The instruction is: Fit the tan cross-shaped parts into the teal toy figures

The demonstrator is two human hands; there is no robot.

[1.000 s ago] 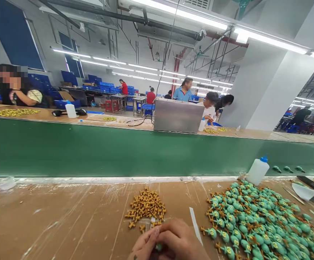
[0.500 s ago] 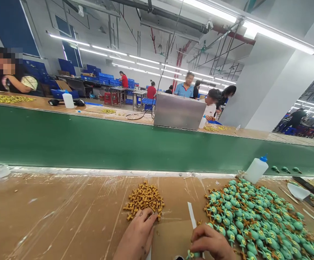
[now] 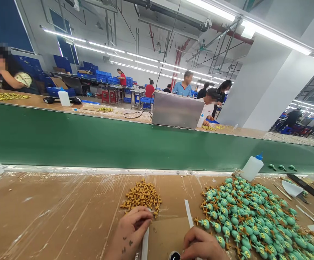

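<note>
My left hand rests on the cardboard-covered bench with its fingers curled at the near edge of a heap of small brown cross-shaped pieces; a white strip lies under it. My right hand is closed low in the view, beside a large heap of teal toy figures. What either hand pinches is hidden. A small dark round thing shows between the wrists.
A green conveyor belt runs across behind the bench, carrying three teal figures. A white glue bottle with a blue cap stands by the belt. A metal box, a white scoop and several other workers lie beyond.
My hands, together one second ago, have parted: the left went to the brown pieces, the right toward the teal heap. The view shifted slightly right.
</note>
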